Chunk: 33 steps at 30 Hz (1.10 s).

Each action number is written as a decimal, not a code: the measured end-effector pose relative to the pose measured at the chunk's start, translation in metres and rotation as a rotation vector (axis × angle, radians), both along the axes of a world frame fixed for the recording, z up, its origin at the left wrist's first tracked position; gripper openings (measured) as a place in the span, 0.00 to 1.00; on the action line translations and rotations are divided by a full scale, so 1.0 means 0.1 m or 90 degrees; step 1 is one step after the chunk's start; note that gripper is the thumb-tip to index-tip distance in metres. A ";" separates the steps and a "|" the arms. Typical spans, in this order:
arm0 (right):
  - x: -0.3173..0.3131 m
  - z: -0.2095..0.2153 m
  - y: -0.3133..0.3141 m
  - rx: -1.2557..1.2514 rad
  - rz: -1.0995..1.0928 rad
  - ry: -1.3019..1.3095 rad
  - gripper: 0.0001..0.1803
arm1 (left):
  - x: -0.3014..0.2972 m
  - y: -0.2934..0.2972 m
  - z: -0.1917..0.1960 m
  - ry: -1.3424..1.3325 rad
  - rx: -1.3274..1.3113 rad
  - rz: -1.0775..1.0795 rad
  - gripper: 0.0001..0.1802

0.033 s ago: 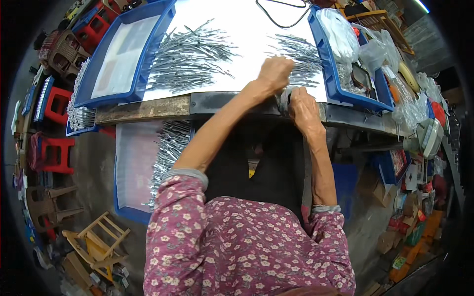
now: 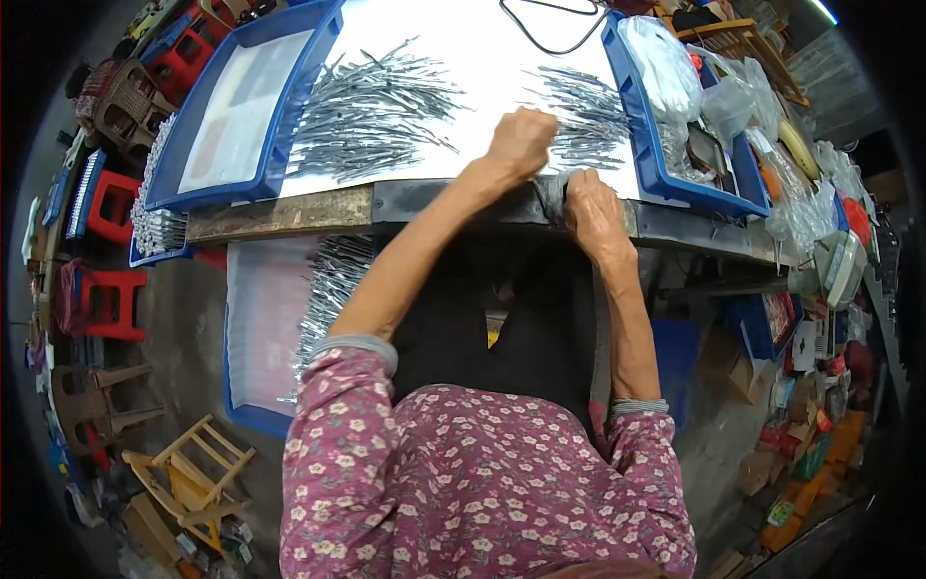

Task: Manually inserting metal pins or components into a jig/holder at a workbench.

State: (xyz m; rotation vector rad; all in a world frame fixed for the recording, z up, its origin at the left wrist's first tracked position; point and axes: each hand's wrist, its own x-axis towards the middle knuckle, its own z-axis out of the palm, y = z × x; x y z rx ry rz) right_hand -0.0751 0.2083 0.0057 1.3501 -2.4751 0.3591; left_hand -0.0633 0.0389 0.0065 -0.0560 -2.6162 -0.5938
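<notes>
My left hand [image 2: 523,140] is closed above the near part of the white tabletop [image 2: 482,58]. What its curled fingers hold, if anything, is hidden. At the table's front edge my right hand [image 2: 595,207] is closed too, beside a dark grey piece [image 2: 553,196] on the edge; I cannot make out what lies under its fingers. A pile of thin grey metal strips [image 2: 584,111] lies just beyond both hands. To the left spreads a larger pile of similar strips [image 2: 376,111].
A blue tray [image 2: 275,145] lined in white stands at the left, and a blue bin [image 2: 651,159] of plastic bags at the right. Below the table's left part sits another tray [image 2: 256,318] with metal strips. Red stools [image 2: 111,299] and a folded wooden stand [image 2: 193,473] are on the floor.
My left hand has shifted slightly left, away from my right hand, and stays closed. My right hand keeps its place at the table edge.
</notes>
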 end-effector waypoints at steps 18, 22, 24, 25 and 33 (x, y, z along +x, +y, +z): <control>-0.01 0.10 0.10 -0.212 -0.049 -0.098 0.06 | 0.67 -0.78 -0.25 0.079 -0.086 0.078 0.03; -0.03 0.05 0.16 -0.323 -0.078 -0.332 0.07 | 0.64 -0.62 -0.18 0.114 0.060 0.022 0.04; -0.04 0.04 0.17 -0.404 -0.073 -0.521 0.05 | 0.63 -0.51 -0.15 0.104 0.114 0.012 0.04; -0.05 0.04 0.16 -0.452 -0.061 -0.595 0.04 | 0.62 -0.45 -0.13 0.125 0.192 0.006 0.04; 0.00 0.09 0.25 -0.608 -0.003 -0.869 0.04 | 0.87 0.18 0.16 0.127 0.624 -0.032 0.06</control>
